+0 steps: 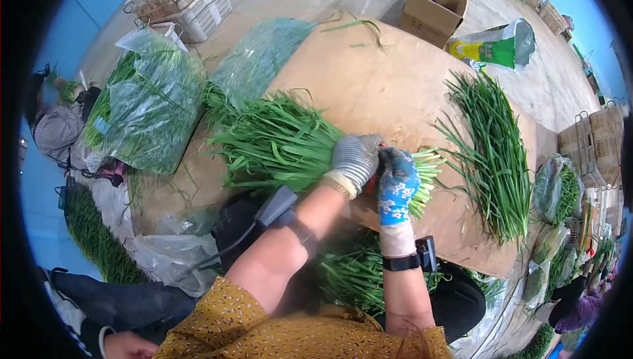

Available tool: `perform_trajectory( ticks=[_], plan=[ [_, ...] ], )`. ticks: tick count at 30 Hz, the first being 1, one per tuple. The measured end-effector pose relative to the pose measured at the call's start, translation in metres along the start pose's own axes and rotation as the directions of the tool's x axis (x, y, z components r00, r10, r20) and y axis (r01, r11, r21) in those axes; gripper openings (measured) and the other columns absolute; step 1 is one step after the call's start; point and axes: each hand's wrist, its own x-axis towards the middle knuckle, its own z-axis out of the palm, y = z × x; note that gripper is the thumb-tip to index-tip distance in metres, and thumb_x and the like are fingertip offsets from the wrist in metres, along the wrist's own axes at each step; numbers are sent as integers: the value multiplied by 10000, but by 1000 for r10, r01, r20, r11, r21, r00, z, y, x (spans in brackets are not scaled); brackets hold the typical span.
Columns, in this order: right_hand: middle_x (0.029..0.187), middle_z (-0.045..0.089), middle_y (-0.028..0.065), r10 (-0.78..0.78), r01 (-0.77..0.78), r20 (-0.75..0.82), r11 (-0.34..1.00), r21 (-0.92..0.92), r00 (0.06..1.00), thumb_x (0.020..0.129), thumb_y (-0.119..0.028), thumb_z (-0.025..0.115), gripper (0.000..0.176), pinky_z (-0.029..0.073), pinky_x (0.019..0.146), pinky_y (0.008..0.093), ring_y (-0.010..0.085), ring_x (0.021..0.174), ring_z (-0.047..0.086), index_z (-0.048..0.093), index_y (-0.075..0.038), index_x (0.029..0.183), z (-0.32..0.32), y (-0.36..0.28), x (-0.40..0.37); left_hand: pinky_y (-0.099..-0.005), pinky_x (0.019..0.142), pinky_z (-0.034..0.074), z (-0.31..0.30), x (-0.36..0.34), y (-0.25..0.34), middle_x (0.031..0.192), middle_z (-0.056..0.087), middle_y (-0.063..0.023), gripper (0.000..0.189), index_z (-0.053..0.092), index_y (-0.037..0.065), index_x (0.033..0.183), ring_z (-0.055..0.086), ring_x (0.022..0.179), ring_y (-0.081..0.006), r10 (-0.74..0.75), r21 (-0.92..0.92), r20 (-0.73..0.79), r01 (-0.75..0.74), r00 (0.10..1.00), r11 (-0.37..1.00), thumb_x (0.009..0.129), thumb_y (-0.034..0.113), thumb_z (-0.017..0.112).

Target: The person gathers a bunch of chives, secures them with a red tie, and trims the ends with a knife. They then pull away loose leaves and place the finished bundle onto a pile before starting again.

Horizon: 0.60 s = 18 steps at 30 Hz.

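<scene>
A bunch of garlic chives (280, 145) lies across the board, leaves to the left and pale cut stem ends (427, 178) to the right. My left hand (357, 159), in a grey striped glove, is closed over the bunch near its stems. My right hand (398, 184), in a blue flowered glove, is closed beside it, its fingertips meeting the left ones. A bit of something red shows between the hands; what the right fingers pinch is hidden. A loose heap of chives (491, 158) lies to the right on the board.
The wooden board (389, 89) spans the middle. A chive-filled plastic bag (158, 105) stands left, near stacked crates (188, 3). Beyond the board are a cardboard box (434, 9) and a green-yellow sack (498, 46). More chives (349, 273) lie below my arms. Other people sit at both sides.
</scene>
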Motion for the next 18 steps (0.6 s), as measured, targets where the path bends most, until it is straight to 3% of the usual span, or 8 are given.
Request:
perform_trajectory(
  ticks=[8, 11, 14, 18],
  plan=[
    [775, 618, 114, -19, 18, 14, 998, 56, 1000, 765, 18, 577, 126, 484, 637, 336, 279, 694, 612, 657, -42, 843, -10, 9, -17, -448, 646, 471, -4, 0, 6, 774, 643, -140, 305, 651, 95, 768, 619, 714, -338, 18, 59, 87, -23, 996, 998, 892, 297, 459],
    [775, 621, 115, -57, 55, 44, 997, 51, 997, 760, 9, 570, 143, 490, 622, 344, 286, 692, 614, 664, -57, 845, -17, 1, -18, -450, 629, 464, 3, 0, 0, 766, 638, -138, 313, 647, 103, 751, 612, 704, -346, 22, -57, -18, -23, 1000, 998, 878, 324, 465],
    [797, 634, 113, -85, 82, 76, 995, 54, 993, 751, -1, 573, 163, 496, 612, 360, 285, 691, 619, 674, -82, 850, -19, 7, -23, -436, 639, 475, 0, 4, 3, 775, 641, -129, 259, 659, 122, 771, 614, 712, -341, -37, -4, 95, 37, 995, 999, 848, 317, 506],
    [826, 649, 107, -194, 200, 148, 979, -30, 970, 718, -28, 609, 178, 500, 603, 358, 278, 696, 627, 681, -97, 866, -24, 19, -32, -420, 658, 488, -14, 6, 6, 779, 649, -114, 200, 675, 145, 796, 621, 721, -324, 4, 24, 187, -9, 982, 1000, 824, 294, 545]
  ],
)
